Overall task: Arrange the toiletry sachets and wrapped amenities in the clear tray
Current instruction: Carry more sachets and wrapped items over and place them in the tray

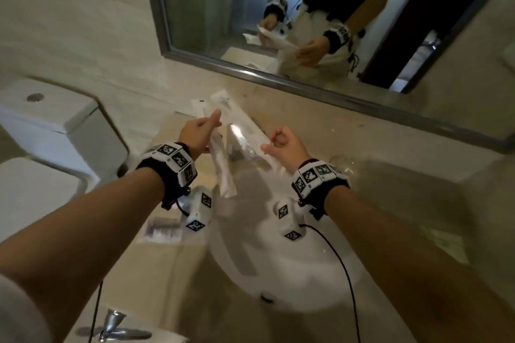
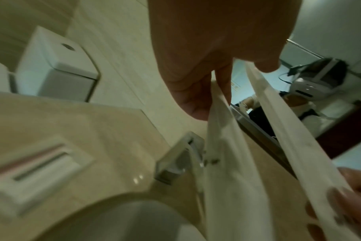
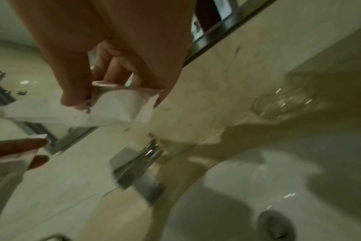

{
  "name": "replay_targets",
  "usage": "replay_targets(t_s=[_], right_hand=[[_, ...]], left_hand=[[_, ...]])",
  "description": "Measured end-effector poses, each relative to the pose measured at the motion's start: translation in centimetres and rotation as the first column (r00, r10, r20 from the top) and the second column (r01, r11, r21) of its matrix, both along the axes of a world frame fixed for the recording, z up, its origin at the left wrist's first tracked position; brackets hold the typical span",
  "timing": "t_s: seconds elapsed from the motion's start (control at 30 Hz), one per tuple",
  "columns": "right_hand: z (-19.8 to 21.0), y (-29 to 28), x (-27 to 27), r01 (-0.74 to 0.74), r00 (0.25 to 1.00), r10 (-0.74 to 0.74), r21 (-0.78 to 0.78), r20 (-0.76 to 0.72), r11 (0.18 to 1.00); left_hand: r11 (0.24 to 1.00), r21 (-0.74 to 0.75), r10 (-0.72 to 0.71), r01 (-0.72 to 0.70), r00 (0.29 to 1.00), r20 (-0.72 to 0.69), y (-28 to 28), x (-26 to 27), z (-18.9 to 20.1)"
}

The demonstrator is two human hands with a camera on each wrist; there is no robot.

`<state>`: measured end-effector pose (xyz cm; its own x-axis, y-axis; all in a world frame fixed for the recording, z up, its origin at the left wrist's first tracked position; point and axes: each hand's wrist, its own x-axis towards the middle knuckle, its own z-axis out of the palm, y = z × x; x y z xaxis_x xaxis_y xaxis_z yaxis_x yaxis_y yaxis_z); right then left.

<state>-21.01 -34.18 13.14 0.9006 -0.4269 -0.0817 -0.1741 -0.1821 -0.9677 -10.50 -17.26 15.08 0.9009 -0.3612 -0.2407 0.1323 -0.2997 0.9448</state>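
Note:
Both hands are raised over the sink. My left hand [image 1: 200, 131] [image 2: 206, 81] pinches a long white wrapped sachet [image 1: 224, 175] [image 2: 223, 154] that hangs down over the basin. More white packets fan out above its fingers. My right hand [image 1: 281, 145] [image 3: 105, 68] pinches the end of a second long wrapped sachet [image 1: 245, 142] [image 3: 113, 107] [image 2: 289, 130], which slants up towards the left thumb. Blur hides whether the left hand also holds that one. I cannot make out the clear tray.
A white basin [image 1: 264, 259] with a chrome faucet [image 2: 179, 163] sits below the hands. One flat sachet [image 1: 163, 230] [image 2: 31, 171] lies on the beige counter at the left. A drinking glass [image 1: 342, 164] [image 3: 282, 104] stands right of the basin. Behind are a mirror [image 1: 306, 22] and, to the left, a toilet [image 1: 55, 120].

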Motion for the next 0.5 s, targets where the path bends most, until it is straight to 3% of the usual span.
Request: replay_targets(t_s=[0.2,0.3,0.5], right_hand=[[0.1,-5.5,-7.4,0.021,0.998,-0.022,-0.013,-0.064,1.0],[0.0,-8.0,-11.4,0.076,0.992,-0.078,-0.023,-0.104,0.997],[-0.4,-12.6,-19.7,0.101,0.89,-0.158,-0.154,-0.427,0.983]], left_hand=[[0.992,-0.005,-0.129,0.13,0.989,0.075,-6.9,-2.7,0.2],[0.976,-0.007,-0.219,0.22,0.975,0.035,-10.8,-5.3,-0.1],[0.9,-0.117,-0.428,0.421,0.903,-0.039,-18.0,-10.8,-0.9]])
